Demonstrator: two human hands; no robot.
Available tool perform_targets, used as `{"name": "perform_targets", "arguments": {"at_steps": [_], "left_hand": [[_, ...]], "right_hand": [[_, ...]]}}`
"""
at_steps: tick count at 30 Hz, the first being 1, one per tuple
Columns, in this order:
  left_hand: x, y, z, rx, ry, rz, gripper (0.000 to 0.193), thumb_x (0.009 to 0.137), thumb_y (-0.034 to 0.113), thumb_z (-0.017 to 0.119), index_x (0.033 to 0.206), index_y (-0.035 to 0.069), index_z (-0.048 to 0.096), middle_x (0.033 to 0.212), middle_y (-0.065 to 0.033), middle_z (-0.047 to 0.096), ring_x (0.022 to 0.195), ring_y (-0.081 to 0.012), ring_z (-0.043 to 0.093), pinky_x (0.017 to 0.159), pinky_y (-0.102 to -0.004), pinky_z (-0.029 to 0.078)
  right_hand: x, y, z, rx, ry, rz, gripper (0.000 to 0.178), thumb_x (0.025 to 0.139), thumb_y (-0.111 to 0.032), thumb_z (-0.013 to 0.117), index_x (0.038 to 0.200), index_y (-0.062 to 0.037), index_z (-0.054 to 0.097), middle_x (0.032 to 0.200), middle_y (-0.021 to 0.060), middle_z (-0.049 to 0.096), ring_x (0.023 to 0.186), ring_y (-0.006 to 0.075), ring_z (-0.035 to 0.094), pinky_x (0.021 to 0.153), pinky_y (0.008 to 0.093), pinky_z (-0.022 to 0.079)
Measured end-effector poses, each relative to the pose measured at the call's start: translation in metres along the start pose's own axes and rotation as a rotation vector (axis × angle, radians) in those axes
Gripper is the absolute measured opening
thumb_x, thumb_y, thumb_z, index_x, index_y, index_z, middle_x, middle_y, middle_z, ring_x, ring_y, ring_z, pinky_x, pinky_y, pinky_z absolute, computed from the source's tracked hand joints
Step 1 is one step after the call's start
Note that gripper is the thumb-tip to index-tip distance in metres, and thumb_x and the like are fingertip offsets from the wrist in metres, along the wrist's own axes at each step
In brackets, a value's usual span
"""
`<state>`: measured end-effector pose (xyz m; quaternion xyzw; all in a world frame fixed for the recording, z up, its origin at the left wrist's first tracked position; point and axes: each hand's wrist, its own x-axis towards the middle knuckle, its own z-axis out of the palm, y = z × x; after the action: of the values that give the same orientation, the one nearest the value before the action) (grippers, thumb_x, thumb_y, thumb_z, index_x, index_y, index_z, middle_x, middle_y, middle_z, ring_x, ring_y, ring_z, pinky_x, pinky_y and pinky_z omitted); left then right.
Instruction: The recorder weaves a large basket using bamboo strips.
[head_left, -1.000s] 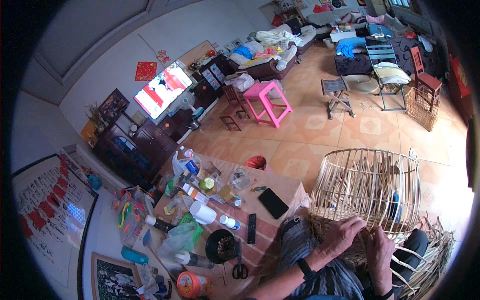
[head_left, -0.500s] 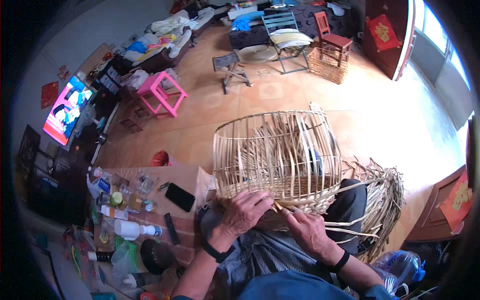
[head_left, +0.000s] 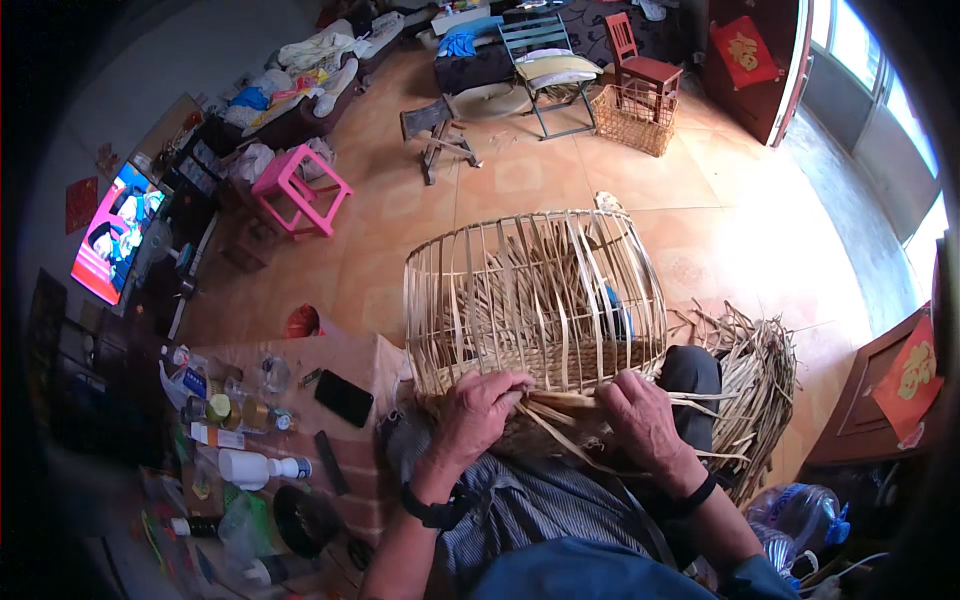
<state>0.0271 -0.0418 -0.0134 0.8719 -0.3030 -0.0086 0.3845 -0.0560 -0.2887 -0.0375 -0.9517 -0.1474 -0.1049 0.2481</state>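
A half-woven basket [head_left: 535, 290] of pale strips rests across my lap, its open upright staves facing away and a dense woven band nearest me. My left hand [head_left: 478, 412] is closed on the near edge of the weave, thumb and fingers pinching a strip there. To its right, my right hand [head_left: 645, 418] grips the pale weaving strands [head_left: 560, 403] that run along the edge between both hands. Loose strand ends stick out to the right past my right hand, and others hang down toward my lap. Fingertips of both hands are partly hidden.
A heap of dry stalks [head_left: 755, 400] lies right of my knee. At left, a cloth-covered table [head_left: 350, 435] carries bottles, a black phone [head_left: 343, 397] and a remote [head_left: 331, 463]. Beyond stand a pink stool [head_left: 303, 190], a folding stool [head_left: 437, 138], chairs and a wicker basket [head_left: 633, 120].
My right hand has moved right and slightly up, away from my left hand, and strands now stretch between them. The whole scene has shifted slightly left in view.
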Motion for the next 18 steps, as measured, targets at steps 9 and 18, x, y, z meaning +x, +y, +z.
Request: {"name": "perform_targets", "arguments": {"at_steps": [9,18], "left_hand": [[0.0,-0.015,0.004,-0.067,-0.055,0.075,0.016,0.091,0.01,0.071,0.105,0.006,0.077,0.098,-0.0147,0.076,0.092,-0.0305,0.073,0.084,-0.039,0.057],[0.001,-0.026,0.004,-0.155,-0.097,0.127,0.017,0.088,0.01,0.073,0.104,0.003,0.075,0.096,-0.0156,0.074,0.091,-0.0328,0.072,0.083,-0.0401,0.057]], "right_hand": [[-0.026,-0.035,-0.002,-0.017,0.116,-0.148,0.037,0.075,-0.02,0.073,0.11,-0.0084,0.066,0.099,0.0117,0.057,0.093,0.0324,0.058,0.078,0.046,0.049],[-0.015,-0.052,0.051,-0.096,0.118,0.142,0.024,0.077,-0.008,0.068,0.097,-0.0021,0.056,0.103,0.0177,0.055,0.097,0.0378,0.059,0.076,0.0499,0.05]]}}
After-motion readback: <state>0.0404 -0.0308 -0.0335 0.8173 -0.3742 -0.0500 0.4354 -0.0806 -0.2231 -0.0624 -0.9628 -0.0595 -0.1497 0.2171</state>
